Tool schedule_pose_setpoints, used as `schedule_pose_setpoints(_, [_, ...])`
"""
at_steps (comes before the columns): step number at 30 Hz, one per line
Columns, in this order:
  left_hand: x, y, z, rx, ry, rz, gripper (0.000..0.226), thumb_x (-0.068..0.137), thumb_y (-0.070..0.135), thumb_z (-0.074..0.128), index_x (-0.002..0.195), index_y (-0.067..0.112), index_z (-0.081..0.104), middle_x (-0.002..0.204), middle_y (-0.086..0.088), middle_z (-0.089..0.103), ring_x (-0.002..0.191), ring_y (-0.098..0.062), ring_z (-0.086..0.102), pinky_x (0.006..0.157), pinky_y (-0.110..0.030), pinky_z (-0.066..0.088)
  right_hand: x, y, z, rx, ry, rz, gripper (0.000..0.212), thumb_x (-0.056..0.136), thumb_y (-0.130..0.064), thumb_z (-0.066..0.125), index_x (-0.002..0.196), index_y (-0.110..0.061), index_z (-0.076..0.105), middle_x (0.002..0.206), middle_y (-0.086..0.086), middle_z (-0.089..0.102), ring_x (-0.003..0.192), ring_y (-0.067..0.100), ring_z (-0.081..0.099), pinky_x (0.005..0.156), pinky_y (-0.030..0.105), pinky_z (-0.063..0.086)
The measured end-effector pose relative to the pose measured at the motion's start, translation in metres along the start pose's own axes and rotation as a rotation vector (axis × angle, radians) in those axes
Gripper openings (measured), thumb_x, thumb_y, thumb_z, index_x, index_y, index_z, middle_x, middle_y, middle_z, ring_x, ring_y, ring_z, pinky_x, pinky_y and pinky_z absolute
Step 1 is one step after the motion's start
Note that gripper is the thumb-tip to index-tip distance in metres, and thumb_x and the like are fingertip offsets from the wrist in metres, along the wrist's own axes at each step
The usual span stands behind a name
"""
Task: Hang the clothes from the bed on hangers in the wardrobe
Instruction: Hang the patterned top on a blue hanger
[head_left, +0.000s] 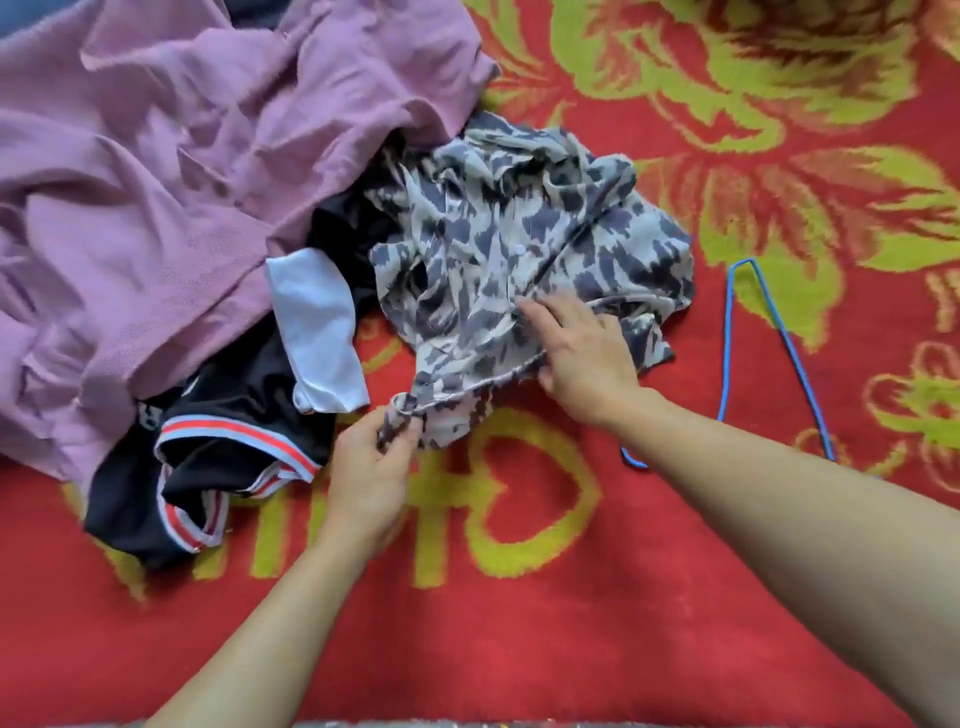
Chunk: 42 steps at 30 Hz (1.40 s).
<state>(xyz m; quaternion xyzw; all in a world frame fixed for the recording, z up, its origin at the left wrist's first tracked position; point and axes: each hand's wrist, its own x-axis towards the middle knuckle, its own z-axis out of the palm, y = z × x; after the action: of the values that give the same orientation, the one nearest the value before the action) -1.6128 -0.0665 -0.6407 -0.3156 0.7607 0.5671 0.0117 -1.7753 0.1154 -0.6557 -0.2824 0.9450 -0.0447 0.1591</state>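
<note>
Red floral bed blanket (519, 634) holds three garments: one grey-patterned shirt (519, 244) at centre, one purple garment (156, 171) at ten o'clock, one black striped-trim top (234, 415) at eight. Left hand (371, 467) and right hand (582, 353) each pinch the shirt's hem. One blue wire hanger (725, 343) lies at three.

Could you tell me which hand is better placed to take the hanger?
Probably the right hand: the blue hanger lies on its side, while the left hand pinches the hem of the patterned shirt.

Head camera; steeply downward; near bedspread (519, 649)
</note>
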Motion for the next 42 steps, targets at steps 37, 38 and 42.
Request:
schedule_pose_setpoints(37, [-0.166,0.136,-0.137,0.418,0.329,0.056,0.075,0.076,-0.009,0.052,0.142,0.024,0.037,0.13,-0.013,0.057,0.11,-0.036,0.057,0.084,-0.038,0.043,-0.242,-0.051,-0.139,0.522,0.242,-0.184,0.013,0.069,-0.027,0.059,0.078,-0.021,0.066,0.111,-0.006,0.068,0.104,0.012,0.058,0.082,0.024,0.047])
schedule_pose_setpoints(38, [-0.169,0.156,-0.148,0.45,0.331,0.095,0.078,0.075,-0.008,0.052,0.143,0.028,0.035,0.129,-0.014,0.058,0.108,-0.037,0.058,0.082,-0.039,0.044,-0.24,-0.057,-0.164,0.578,0.269,-0.186,0.014,0.067,-0.023,0.06,0.077,-0.016,0.067,0.099,-0.005,0.07,0.095,0.013,0.061,0.079,0.027,0.047])
schedule_pose_setpoints(42, [-0.186,0.231,-0.188,0.587,0.29,0.289,0.093,0.071,-0.011,0.049,0.149,0.035,0.028,0.136,-0.016,0.049,0.103,-0.041,0.056,0.079,-0.041,0.044,-0.253,-0.088,-0.262,0.789,0.398,-0.125,0.025,0.066,-0.027,0.053,0.069,-0.004,0.064,0.06,0.005,0.058,0.057,0.009,0.05,0.056,0.039,0.042])
